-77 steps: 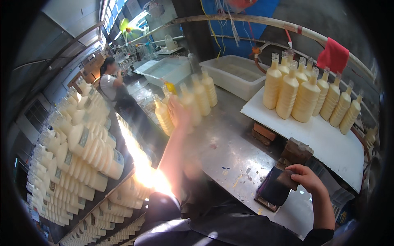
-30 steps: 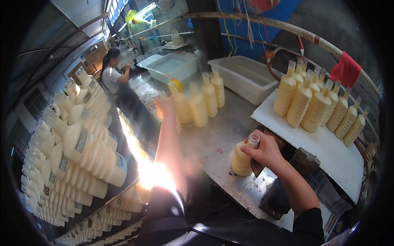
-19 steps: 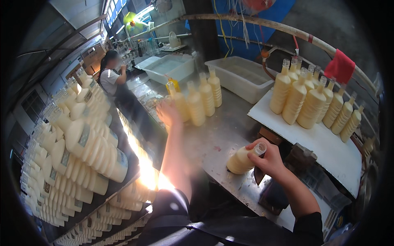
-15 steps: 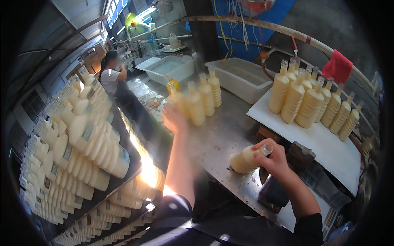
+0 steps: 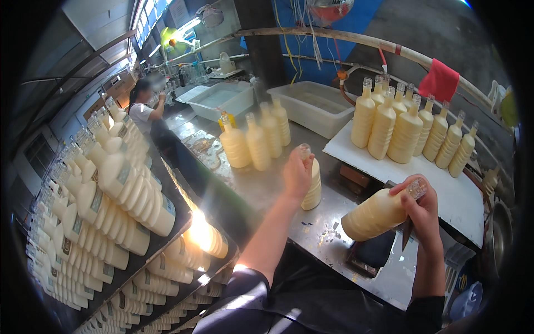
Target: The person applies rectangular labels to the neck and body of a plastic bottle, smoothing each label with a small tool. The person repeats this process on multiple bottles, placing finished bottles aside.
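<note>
My left hand (image 5: 297, 177) is closed round the neck of a cream-coloured ribbed bottle with a clear neck (image 5: 314, 192), which is upright at the middle of the metal bench; whether its base touches the bench I cannot tell. Farther right, my right hand (image 5: 424, 207) grips a second cream bottle (image 5: 372, 214) by its neck. This one is tilted, its base toward the lower left, over a dark padded block (image 5: 378, 251). Below the right hand shows a dark pointed strip (image 5: 408, 234); I cannot tell if it is held.
Several bottles (image 5: 235, 147) stand in a row on the metal bench (image 5: 245, 195). More stand on a white board (image 5: 445, 192) at right. Two plastic tubs, one a white basin (image 5: 334, 119), sit behind. Racks of bottles (image 5: 117, 195) fill the left. Another person (image 5: 147, 117) stands far left.
My left hand has left the bottle row and moved right and nearer, onto an upright bottle. My right hand has moved right and holds a bottle tilted over the padded block. The view has shifted slightly.
</note>
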A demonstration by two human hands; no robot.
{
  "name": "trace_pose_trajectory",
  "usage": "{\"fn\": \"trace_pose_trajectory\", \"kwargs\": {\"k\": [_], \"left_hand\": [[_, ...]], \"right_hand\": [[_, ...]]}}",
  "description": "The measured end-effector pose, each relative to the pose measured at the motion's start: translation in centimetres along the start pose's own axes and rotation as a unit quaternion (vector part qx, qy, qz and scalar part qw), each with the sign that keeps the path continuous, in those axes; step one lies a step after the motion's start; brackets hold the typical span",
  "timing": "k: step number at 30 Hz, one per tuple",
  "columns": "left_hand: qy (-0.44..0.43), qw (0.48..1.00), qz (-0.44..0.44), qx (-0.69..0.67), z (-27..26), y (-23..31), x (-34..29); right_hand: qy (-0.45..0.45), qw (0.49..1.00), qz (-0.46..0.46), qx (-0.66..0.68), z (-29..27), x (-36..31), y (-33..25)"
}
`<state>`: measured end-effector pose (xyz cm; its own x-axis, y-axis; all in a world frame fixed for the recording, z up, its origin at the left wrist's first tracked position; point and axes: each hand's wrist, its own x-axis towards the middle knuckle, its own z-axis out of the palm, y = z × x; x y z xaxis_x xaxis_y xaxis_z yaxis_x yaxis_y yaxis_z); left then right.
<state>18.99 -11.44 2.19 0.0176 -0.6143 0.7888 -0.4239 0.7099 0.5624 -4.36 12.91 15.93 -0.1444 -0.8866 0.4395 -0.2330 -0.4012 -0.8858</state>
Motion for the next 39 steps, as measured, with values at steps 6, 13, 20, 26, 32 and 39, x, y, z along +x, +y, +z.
{"fn": "trace_pose_trajectory", "kwargs": {"k": [6, 13, 20, 26, 32, 39], "left_hand": [[-0.123, 0.985, -0.117, 0.044, -0.5, 3.5, 0.4], [-0.283, 0.894, -0.018, -0.346, -0.6, 11.7, -7.3], [-0.507, 0.691, -0.323, -0.402, 1.4, 14.5, -11.1], [-0.471, 0.582, -0.435, -0.500, 6.1, 14.8, -13.2], [-0.459, 0.524, -0.507, -0.507, 9.2, 14.3, -13.3], [-0.490, 0.664, -0.413, -0.386, 8.7, 15.8, -10.9]], "right_hand": [[0.000, 1.000, 0.020, 0.015, -2.0, -1.7, -0.7], [-0.044, 0.992, 0.028, 0.111, -3.8, -0.7, -0.2], [0.018, 0.970, 0.189, 0.149, -7.4, 0.4, 3.9], [0.223, 0.944, 0.230, 0.083, -10.5, -3.9, 7.1], [0.082, 0.935, 0.342, 0.047, -10.0, -9.2, 10.9], [0.122, 0.934, 0.335, -0.036, -6.3, -10.9, 14.2]]}}
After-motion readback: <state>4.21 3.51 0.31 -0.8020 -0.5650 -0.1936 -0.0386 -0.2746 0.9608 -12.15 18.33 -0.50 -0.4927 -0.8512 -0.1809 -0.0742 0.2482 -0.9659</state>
